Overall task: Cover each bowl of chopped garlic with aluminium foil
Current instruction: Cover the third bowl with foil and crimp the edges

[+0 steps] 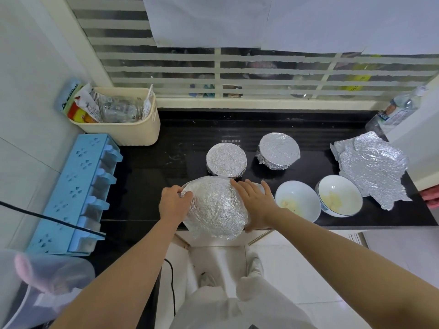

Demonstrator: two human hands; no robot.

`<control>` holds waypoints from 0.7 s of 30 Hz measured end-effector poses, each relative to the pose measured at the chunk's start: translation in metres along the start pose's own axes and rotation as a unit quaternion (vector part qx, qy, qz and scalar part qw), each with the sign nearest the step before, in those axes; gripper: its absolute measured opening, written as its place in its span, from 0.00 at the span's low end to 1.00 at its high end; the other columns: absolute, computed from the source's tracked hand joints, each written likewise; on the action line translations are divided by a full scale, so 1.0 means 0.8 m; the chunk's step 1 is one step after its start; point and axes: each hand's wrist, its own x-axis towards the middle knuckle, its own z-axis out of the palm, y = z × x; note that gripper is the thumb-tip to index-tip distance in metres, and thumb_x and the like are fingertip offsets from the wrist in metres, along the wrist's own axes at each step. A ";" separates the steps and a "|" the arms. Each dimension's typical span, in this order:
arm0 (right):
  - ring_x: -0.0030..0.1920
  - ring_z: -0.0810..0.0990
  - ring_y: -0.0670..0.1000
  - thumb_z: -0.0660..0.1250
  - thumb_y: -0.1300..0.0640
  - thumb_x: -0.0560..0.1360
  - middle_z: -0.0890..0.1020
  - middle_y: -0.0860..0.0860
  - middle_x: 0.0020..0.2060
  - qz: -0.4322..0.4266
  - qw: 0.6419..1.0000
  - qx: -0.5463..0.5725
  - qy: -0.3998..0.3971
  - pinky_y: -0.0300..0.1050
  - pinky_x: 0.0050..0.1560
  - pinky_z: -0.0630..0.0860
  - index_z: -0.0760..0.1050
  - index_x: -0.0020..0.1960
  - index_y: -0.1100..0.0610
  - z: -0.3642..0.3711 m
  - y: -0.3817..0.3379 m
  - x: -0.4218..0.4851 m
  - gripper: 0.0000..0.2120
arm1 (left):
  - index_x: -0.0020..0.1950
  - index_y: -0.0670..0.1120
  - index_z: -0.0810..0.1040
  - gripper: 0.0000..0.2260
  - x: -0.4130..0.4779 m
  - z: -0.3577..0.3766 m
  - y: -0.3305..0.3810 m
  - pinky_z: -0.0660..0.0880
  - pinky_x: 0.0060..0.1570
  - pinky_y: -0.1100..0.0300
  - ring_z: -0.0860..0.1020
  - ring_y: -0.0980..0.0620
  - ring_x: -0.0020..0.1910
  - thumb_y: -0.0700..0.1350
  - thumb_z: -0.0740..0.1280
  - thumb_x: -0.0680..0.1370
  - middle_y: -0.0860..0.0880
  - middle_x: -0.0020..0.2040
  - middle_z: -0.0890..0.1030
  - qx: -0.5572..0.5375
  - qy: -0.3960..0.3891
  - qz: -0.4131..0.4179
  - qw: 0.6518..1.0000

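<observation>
Both hands' grip (174,201) (255,205) on domed foil sheet (217,207), shiny side up.

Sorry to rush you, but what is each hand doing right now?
Left hand: closed, pinching the foil sheet at the bowl's left edge.
Right hand: open, fingers spread, pressing the foil's right side.

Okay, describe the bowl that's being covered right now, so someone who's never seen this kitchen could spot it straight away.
On the black countertop below the striped window, look at the near edge, left of the two open white bowls of garlic. The bowl being covered sits between the left hand and right hand. Unlike the two tightly wrapped bowls behind it, its foil is domed and loose.
</observation>
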 end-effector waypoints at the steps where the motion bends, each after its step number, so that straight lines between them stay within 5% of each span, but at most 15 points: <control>1: 0.78 0.42 0.54 0.78 0.43 0.62 0.47 0.51 0.78 -0.001 1.000 -0.003 -0.002 0.66 0.73 0.38 0.29 0.77 0.51 -0.001 0.001 0.000 0.66 | 0.55 0.41 0.78 0.10 -0.001 0.002 0.001 0.69 0.43 0.56 0.74 0.49 0.43 0.45 0.66 0.78 0.43 0.58 0.74 -0.003 -0.004 -0.003 1.000; 11: 0.76 0.30 0.54 0.77 0.36 0.60 0.32 0.52 0.76 -0.021 0.994 0.053 -0.094 0.63 0.73 0.34 0.23 0.74 0.47 -0.017 -0.001 0.003 0.69 | 0.48 0.42 0.75 0.07 0.004 -0.013 0.000 0.67 0.43 0.56 0.72 0.49 0.42 0.45 0.63 0.79 0.49 0.39 0.73 -0.057 -0.028 -0.054 0.997; 16: 0.78 0.39 0.53 0.69 0.32 0.68 0.37 0.50 0.78 -0.049 0.989 0.138 -0.012 0.57 0.75 0.39 0.34 0.78 0.47 -0.022 -0.026 0.010 0.56 | 0.54 0.40 0.77 0.10 0.011 -0.024 -0.018 0.69 0.46 0.55 0.73 0.49 0.44 0.45 0.63 0.80 0.47 0.44 0.75 -0.071 -0.017 -0.082 0.994; 21: 0.78 0.44 0.53 0.70 0.36 0.69 0.43 0.51 0.79 -0.093 0.989 0.102 0.053 0.54 0.76 0.46 0.41 0.79 0.50 -0.012 -0.048 0.026 0.52 | 0.57 0.38 0.76 0.12 0.014 -0.030 -0.018 0.69 0.46 0.55 0.73 0.49 0.45 0.45 0.62 0.80 0.46 0.46 0.75 -0.077 -0.021 -0.086 0.993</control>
